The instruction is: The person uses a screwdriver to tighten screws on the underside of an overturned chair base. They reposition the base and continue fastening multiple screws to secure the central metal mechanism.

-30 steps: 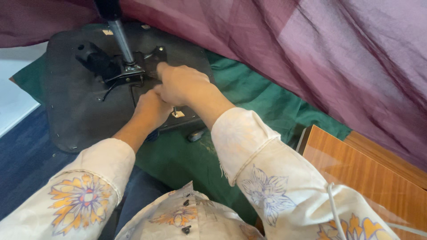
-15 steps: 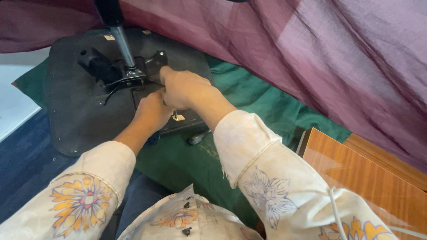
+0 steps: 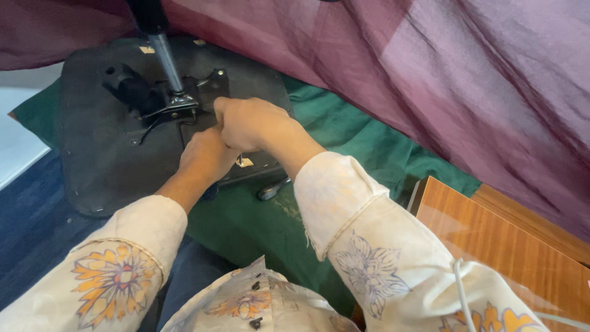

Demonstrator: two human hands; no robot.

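Note:
An upturned black chair seat point(image 3: 104, 141) lies on a green cloth point(image 3: 344, 138), its metal column point(image 3: 167, 58) pointing up from the mechanism plate point(image 3: 178, 104). My right hand point(image 3: 249, 123) is curled into a fist right beside the plate, with the fingers closed toward the mechanism. My left hand point(image 3: 206, 157) sits just below and under it, pressed against the seat's underside. Whatever either hand grips is hidden by the fingers. A black lever point(image 3: 132, 92) sticks out to the left of the column.
A small silvery tool handle point(image 3: 273, 189) lies on the green cloth by the seat's near edge. Maroon fabric point(image 3: 430, 74) hangs over the back and right. A wooden surface point(image 3: 510, 246) is at lower right, blue floor point(image 3: 31, 215) at left.
Both hands stay at the mechanism. They have shifted only slightly, and the right fist sits a little closer over the left hand.

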